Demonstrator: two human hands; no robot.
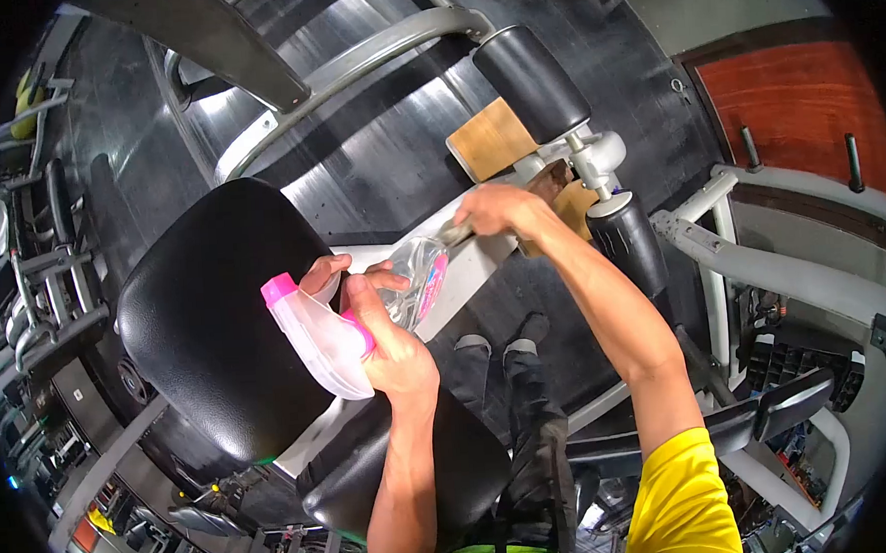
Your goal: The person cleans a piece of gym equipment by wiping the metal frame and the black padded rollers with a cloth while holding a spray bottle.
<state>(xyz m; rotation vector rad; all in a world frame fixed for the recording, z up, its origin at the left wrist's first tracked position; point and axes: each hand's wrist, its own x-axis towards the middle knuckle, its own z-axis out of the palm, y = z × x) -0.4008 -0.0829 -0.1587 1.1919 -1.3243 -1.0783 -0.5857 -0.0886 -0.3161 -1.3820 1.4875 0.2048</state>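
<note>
My left hand [391,344] is wrapped round the neck of a clear spray bottle [418,283] with a white-and-pink trigger head [316,338], tilted above the machine's seat. My right hand [500,210] is closed on a greyish cloth [454,232], mostly hidden by the fingers. The cloth lies against the pale metal beam [464,285] of the gym machine. Just beyond that hand is a black foam roller [533,81], with a wooden block [493,142] below it.
A black padded seat [220,318] is on the left, and a second pad [408,469] lies nearer my body. Another roller [627,247] sits right of the beam. A grey curved frame tube [371,55] crosses the top. My feet [497,346] stand beside the beam.
</note>
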